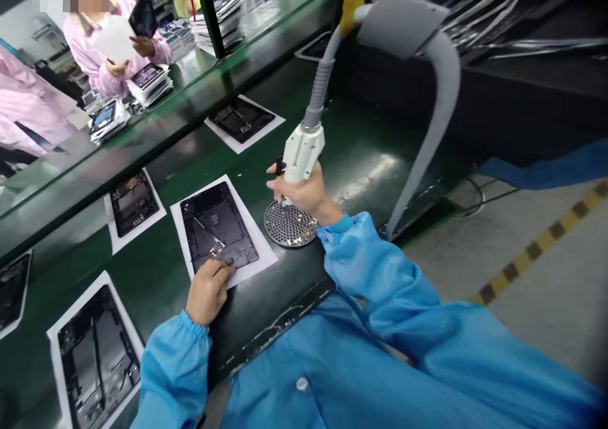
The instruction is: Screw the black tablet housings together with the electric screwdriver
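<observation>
My right hand (pixel 306 191) is wrapped round a white electric screwdriver (pixel 303 153), held upright with its tip down at a round perforated metal tray (pixel 287 225). Small shiny screws lie in the tray, mostly on its right side. My left hand (pixel 209 291) is closed at the lower edge of an open black tablet housing (pixel 209 217), its fingertips pressed on the rim. This housing lies on a white sheet (pixel 244 267), with a small board and a thin cable inside. The screwdriver's tip is partly hidden by my fingers.
More black tablet housings (pixel 107 346) lie on white sheets along the green bench (pixel 166 270). A grey corrugated hose (pixel 320 90) runs up from the screwdriver to a bent grey pipe (pixel 441 93). Across the bench, a person in pink (pixel 78 42) holds a tablet part beside stacked tablets (pixel 151 83).
</observation>
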Demonstrator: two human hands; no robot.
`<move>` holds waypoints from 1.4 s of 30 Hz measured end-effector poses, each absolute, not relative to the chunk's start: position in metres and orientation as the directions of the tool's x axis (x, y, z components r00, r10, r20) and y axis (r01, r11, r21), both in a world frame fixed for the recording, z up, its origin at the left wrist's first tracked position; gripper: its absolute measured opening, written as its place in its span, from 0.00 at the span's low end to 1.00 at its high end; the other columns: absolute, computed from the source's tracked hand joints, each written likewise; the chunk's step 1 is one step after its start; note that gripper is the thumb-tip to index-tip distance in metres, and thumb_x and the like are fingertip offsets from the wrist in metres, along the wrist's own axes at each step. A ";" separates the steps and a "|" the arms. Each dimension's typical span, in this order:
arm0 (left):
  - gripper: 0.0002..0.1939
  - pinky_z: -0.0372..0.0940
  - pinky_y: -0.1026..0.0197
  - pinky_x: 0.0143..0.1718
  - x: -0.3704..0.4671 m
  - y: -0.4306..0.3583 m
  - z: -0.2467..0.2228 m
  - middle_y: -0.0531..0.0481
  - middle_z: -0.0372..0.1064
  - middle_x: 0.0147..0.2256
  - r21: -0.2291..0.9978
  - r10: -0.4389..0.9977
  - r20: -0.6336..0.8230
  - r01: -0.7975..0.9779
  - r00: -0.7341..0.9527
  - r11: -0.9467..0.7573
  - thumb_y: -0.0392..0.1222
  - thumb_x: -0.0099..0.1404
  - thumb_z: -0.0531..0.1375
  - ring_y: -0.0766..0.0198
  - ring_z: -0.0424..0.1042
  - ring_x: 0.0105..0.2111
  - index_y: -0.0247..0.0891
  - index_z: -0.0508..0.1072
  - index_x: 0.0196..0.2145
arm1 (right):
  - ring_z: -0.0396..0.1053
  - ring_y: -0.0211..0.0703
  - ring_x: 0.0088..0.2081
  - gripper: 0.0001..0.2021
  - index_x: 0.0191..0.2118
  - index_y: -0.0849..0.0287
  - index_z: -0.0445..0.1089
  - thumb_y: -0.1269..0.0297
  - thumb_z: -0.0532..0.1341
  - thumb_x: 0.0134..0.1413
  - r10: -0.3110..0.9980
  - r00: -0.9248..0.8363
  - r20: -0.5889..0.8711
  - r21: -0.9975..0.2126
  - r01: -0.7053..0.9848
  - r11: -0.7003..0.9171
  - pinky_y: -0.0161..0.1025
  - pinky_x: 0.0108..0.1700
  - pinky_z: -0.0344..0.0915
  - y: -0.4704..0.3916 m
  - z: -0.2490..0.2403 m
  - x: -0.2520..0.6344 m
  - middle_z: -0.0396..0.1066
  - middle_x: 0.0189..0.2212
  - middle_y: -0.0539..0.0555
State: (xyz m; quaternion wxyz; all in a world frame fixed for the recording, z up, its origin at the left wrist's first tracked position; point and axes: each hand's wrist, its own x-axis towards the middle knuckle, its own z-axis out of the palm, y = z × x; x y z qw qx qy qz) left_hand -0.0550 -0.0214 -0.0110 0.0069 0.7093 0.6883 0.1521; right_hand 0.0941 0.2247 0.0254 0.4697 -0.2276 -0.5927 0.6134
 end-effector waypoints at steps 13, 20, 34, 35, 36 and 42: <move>0.12 0.71 0.60 0.38 -0.032 -0.010 -0.007 0.45 0.71 0.36 0.240 0.979 0.200 0.967 0.035 -0.083 0.39 0.69 0.53 0.61 0.71 0.36 0.35 0.75 0.43 | 0.62 0.36 0.14 0.11 0.32 0.61 0.70 0.66 0.67 0.38 0.829 -0.509 0.230 -0.959 -0.262 0.106 0.37 0.19 0.60 0.222 0.021 0.092 0.64 0.12 0.44; 0.14 0.71 0.60 0.36 -0.020 0.000 -0.019 0.44 0.72 0.35 0.202 0.964 0.265 0.976 0.025 -0.081 0.33 0.69 0.49 0.60 0.71 0.35 0.33 0.75 0.41 | 0.62 0.36 0.14 0.11 0.31 0.61 0.71 0.65 0.68 0.37 0.833 -0.509 0.219 -0.964 -0.244 0.105 0.37 0.19 0.60 0.221 0.021 0.092 0.64 0.12 0.45; 0.12 0.64 0.60 0.33 -0.041 0.025 0.006 0.49 0.71 0.36 0.259 0.865 0.060 0.845 -0.498 0.468 0.50 0.63 0.62 0.60 0.71 0.34 0.38 0.75 0.37 | 0.62 0.35 0.14 0.12 0.32 0.60 0.70 0.64 0.69 0.38 0.815 -0.523 0.251 -0.962 -0.232 0.147 0.36 0.17 0.62 0.220 0.019 0.093 0.64 0.12 0.44; 0.10 0.64 0.61 0.33 -0.041 0.027 0.006 0.49 0.71 0.36 0.272 0.868 0.058 0.844 -0.494 0.462 0.48 0.62 0.63 0.60 0.71 0.34 0.38 0.75 0.35 | 0.62 0.35 0.14 0.12 0.33 0.59 0.70 0.65 0.68 0.39 0.816 -0.512 0.267 -0.957 -0.243 0.160 0.36 0.18 0.63 0.220 0.019 0.094 0.64 0.12 0.44; 0.08 0.64 0.61 0.34 -0.041 0.030 0.006 0.49 0.71 0.35 0.294 0.874 0.062 0.845 -0.483 0.446 0.46 0.62 0.64 0.61 0.71 0.35 0.38 0.75 0.33 | 0.62 0.35 0.14 0.11 0.33 0.59 0.70 0.65 0.68 0.39 0.818 -0.500 0.284 -0.951 -0.255 0.175 0.37 0.18 0.63 0.220 0.019 0.094 0.65 0.12 0.44; 0.05 0.63 0.64 0.32 -0.041 0.028 0.010 0.53 0.74 0.28 0.562 0.853 0.120 0.743 -0.507 0.363 0.41 0.62 0.62 0.66 0.70 0.28 0.39 0.77 0.30 | 0.63 0.36 0.14 0.11 0.32 0.59 0.69 0.65 0.69 0.40 0.811 -0.495 0.313 -0.943 -0.260 0.206 0.36 0.19 0.63 0.219 0.019 0.099 0.65 0.13 0.44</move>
